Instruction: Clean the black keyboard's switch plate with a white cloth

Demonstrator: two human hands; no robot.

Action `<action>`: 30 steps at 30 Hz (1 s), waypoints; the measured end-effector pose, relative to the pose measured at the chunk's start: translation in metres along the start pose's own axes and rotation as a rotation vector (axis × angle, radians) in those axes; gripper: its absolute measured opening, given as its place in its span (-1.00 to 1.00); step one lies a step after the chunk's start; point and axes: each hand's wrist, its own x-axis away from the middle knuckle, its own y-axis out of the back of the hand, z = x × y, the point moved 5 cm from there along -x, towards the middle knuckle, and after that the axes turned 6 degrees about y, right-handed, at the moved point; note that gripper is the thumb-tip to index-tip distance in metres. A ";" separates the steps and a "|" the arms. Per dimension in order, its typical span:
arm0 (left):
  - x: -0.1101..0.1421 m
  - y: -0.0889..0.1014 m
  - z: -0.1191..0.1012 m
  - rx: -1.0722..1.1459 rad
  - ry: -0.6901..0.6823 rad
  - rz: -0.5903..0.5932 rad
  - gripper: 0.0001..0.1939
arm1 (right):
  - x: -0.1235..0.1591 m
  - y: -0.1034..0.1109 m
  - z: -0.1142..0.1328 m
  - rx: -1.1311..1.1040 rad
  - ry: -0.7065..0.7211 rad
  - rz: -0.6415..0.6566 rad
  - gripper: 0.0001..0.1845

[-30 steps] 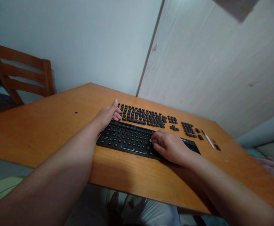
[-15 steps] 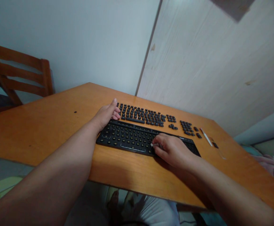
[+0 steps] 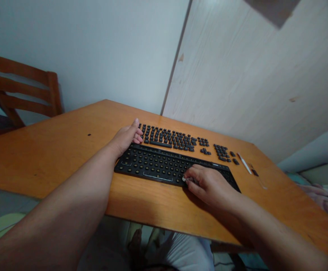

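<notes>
A black keyboard base (image 3: 149, 162) without its keycaps lies on the wooden table in front of me. My right hand (image 3: 206, 184) is over its right half, fingers closed round a small white piece (image 3: 184, 179), perhaps tissue or cloth; most of it is hidden in the fingers. At the base's far left corner rests my left hand (image 3: 126, 139), its thumb raised and its fingers loosely bent, with nothing seen in them. Just behind the base, loose black keycaps (image 3: 169, 137) are laid out in keyboard order, the nearest ones beside my left fingers.
A white pen-like stick (image 3: 245, 164) and a small dark item (image 3: 254, 172) lie right of the keycaps. The wooden table (image 3: 62, 150) stretches left, with a wooden chair (image 3: 23, 86) beyond. A wall (image 3: 110, 49) stands behind the table.
My right hand has shifted slightly toward the near edge of the keyboard base, still holding the white piece. My left hand stays in place; the view has turned a little.
</notes>
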 end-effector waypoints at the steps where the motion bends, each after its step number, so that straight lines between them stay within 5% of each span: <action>1: 0.000 0.000 0.000 -0.001 0.000 0.000 -0.28 | 0.002 0.000 -0.001 -0.002 -0.006 -0.001 -0.84; 9: 0.001 0.000 -0.001 -0.017 -0.004 0.003 -0.30 | 0.008 0.003 -0.013 -0.111 -0.020 0.003 -0.91; 15: 0.006 -0.003 -0.009 -0.027 -0.061 0.038 -0.35 | 0.004 -0.007 -0.034 -0.797 -0.393 -0.145 -0.78; 19: 0.013 -0.007 -0.022 -0.047 -0.127 0.055 -0.40 | -0.006 -0.011 -0.036 -1.179 -0.463 -0.269 -0.76; 30: 0.041 -0.019 -0.053 -0.283 -0.406 0.062 -0.56 | -0.034 -0.014 -0.025 -1.478 -0.487 -0.317 -0.83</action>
